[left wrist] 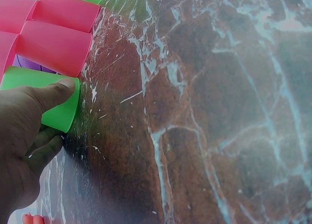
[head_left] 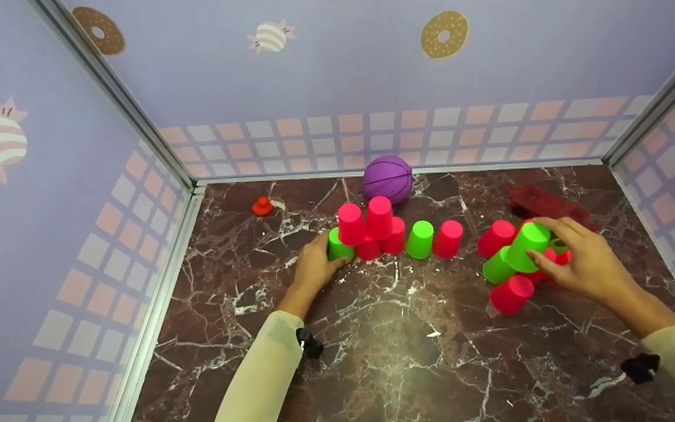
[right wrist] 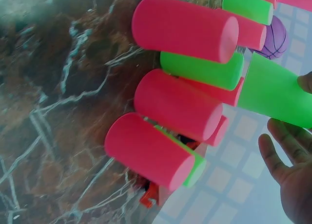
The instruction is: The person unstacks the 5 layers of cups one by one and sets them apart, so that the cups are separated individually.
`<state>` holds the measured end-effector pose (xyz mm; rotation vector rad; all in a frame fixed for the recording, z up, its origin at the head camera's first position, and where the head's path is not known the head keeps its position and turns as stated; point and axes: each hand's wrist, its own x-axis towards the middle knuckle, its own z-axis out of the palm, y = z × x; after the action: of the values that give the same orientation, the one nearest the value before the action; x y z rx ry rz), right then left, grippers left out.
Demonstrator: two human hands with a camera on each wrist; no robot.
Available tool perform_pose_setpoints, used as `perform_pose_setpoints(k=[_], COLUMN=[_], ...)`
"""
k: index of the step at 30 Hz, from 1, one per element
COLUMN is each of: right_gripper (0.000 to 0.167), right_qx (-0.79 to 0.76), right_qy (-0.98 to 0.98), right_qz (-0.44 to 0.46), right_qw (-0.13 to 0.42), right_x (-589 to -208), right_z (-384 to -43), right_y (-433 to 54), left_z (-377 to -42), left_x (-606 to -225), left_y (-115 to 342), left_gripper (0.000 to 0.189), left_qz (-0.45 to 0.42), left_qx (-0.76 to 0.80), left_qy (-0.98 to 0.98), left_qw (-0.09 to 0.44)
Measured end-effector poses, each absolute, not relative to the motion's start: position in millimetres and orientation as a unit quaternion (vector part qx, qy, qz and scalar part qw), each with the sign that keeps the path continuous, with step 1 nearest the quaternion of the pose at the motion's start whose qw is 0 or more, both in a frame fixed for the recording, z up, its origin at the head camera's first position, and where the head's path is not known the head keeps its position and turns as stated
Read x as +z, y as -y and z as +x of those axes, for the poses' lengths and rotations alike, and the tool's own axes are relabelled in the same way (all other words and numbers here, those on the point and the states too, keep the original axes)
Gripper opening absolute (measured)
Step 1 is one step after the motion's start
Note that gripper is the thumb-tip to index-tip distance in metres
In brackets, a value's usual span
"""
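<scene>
My left hand (head_left: 314, 266) grips a green cup (head_left: 338, 246) standing upside down at the left end of a row; the thumb lies on its side in the left wrist view. Two pink cups, one of them the left upper cup (head_left: 350, 223), sit on a second level there. To the right stand a green cup (head_left: 420, 240) and a pink cup (head_left: 447, 239). My right hand (head_left: 589, 264) pinches another inverted green cup (right wrist: 273, 87) between thumb and fingers. It is held above a cluster of pink and green cups, including a front pink cup (head_left: 512, 295).
A purple ball (head_left: 388, 179) lies behind the row, against the back wall. Left of it is a small red toy (head_left: 262, 206). A translucent red object (head_left: 551, 204) lies behind the right cluster. Walls border the marbled surface (head_left: 384, 351) at left, back and right.
</scene>
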<state>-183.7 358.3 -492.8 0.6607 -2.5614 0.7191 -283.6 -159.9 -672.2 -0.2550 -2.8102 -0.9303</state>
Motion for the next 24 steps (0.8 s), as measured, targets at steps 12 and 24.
perform_pose_setpoints(k=[12,24], right_gripper=[0.063,0.066], right_qx=[0.239,0.285], right_qy=[0.918,0.915], right_qz=[0.237,0.228], right_qw=[0.208,0.172], right_x=[-498.3,-522.0], right_z=[-164.6,-148.9], right_y=[-388.4,-398.6], left_z=[-282.9,-283.9], left_x=[-671.8,-670.9], left_y=[159.8,158.9], left_gripper=[0.074,0.077], left_qz=[-0.084,-0.071], left_qx=[-0.310,-0.304], left_qy=[0.943,0.948], left_qw=[0.086,0.068])
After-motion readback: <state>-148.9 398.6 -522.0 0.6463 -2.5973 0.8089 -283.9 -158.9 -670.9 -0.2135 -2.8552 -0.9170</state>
